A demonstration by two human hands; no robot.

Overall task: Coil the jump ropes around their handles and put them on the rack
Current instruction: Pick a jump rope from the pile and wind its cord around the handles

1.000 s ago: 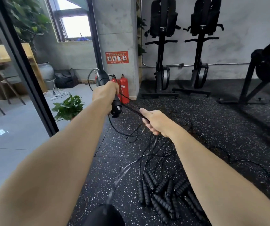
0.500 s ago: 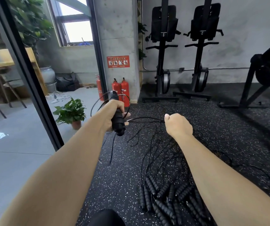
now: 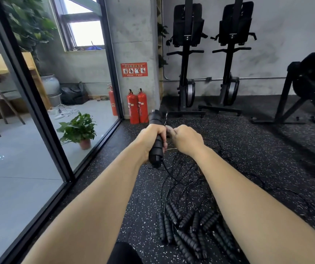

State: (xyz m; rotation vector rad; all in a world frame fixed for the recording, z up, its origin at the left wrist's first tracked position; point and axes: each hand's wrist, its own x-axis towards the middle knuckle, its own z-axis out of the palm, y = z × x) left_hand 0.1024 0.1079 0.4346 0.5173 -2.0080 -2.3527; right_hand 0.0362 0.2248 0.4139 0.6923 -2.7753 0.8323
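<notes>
My left hand point(image 3: 151, 138) grips the black ribbed handles point(image 3: 155, 149) of a jump rope, held nearly upright in front of me. Right beside them, my right hand point(image 3: 186, 139) pinches that rope's thin black cord point(image 3: 165, 119), which rises by the top of the handles. More cord trails from the bottom of the handles to the floor. A pile of several other black jump rope handles point(image 3: 191, 233) lies on the speckled rubber floor below my arms, their cords point(image 3: 187, 180) tangled above them. No rack for the ropes is in view.
A glass partition with a black frame point(image 3: 44, 119) runs along the left. A potted plant point(image 3: 79, 130) and red fire extinguishers point(image 3: 137, 106) stand near the concrete pillar. Two upright black exercise machines point(image 3: 188, 73) line the back wall, with another machine point(image 3: 312, 86) at right.
My right hand has come in from the right to just beside the handles, taking the cord with it. The handles have dropped lower and more to the centre of view.
</notes>
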